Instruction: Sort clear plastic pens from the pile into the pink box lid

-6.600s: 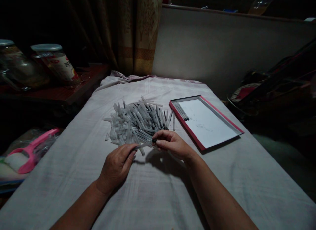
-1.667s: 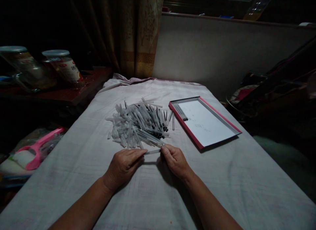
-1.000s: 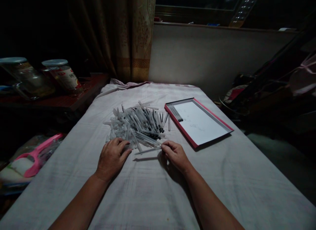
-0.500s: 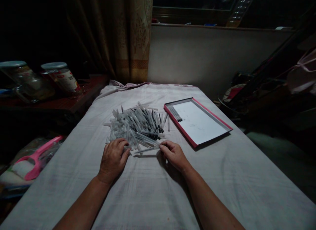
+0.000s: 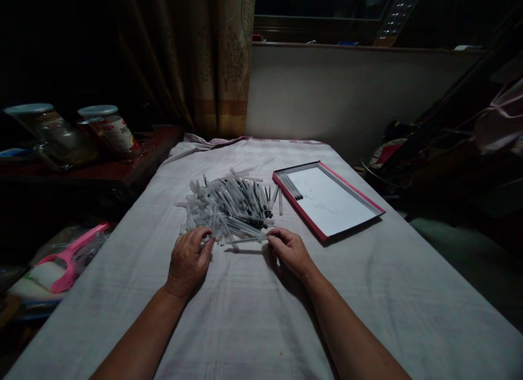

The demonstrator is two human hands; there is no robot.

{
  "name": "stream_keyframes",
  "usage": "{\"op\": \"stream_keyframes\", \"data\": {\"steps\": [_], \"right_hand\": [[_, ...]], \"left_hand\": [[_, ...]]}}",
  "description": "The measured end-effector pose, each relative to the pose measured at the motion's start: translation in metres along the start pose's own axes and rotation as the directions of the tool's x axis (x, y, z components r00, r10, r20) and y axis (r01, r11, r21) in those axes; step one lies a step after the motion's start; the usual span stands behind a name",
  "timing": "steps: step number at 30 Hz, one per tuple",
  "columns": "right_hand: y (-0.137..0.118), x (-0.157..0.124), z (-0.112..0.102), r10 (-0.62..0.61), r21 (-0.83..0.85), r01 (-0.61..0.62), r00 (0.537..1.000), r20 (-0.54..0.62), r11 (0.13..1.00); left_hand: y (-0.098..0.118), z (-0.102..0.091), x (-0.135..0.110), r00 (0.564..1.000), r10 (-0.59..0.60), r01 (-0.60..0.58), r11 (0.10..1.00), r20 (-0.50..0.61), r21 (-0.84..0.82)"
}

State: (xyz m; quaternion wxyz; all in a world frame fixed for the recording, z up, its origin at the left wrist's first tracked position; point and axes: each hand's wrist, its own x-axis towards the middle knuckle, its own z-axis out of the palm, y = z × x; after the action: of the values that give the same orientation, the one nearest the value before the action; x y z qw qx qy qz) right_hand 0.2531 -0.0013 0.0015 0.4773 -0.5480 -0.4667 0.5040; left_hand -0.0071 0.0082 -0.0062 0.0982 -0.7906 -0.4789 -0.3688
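Note:
My right hand is closed, its thumb and fingers pinching one end of a slim clear pen. The pen points left across the near edge of the pile, and its shadow falls on the cloth below. My left hand is curled with thumb and forefinger close together at the pile's near left side; whatever lies between them is too small to make out. Beyond both hands spreads a heap of clear pens with dark ends, and whitish translucent pieces lie on its left.
A shallow red-edged box lid with a white inside lies right of the pile, several pens lined up at its left end. A pale cloth covers the table. Jars stand on a side table at left, above a pink-handled object.
My right hand has raised the pen slightly, and its shadow shows farther below it. My left hand stays beside the pile, nearly in place. The view has shifted a little.

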Motion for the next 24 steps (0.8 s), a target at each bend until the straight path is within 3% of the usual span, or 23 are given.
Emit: {"op": "stream_keyframes", "data": {"steps": [4, 9, 20, 24], "right_hand": [[-0.008, -0.001, -0.002, 0.074, 0.141, -0.064, 0.995, -0.065, 0.988], [-0.014, -0.005, -0.004, 0.025, 0.225, 0.005, 0.991, -0.13, 0.974], [-0.009, -0.008, -0.001, 0.021, 0.117, -0.011, 0.997, -0.079, 0.993], [-0.008, -0.009, -0.005, 0.052, 0.027, -0.053, 0.999, 0.015, 0.998]], "left_hand": [[0.003, 0.002, 0.0, 0.999, 0.044, -0.043, 0.998, 0.021, -0.038], [0.007, 0.004, -0.002, 0.997, 0.075, -0.072, 0.993, 0.035, -0.095], [0.015, 0.004, -0.003, 0.987, 0.102, -0.081, 0.983, 0.122, -0.167], [0.017, 0.003, -0.004, 0.983, 0.117, -0.098, 0.986, 0.145, -0.132]]}}
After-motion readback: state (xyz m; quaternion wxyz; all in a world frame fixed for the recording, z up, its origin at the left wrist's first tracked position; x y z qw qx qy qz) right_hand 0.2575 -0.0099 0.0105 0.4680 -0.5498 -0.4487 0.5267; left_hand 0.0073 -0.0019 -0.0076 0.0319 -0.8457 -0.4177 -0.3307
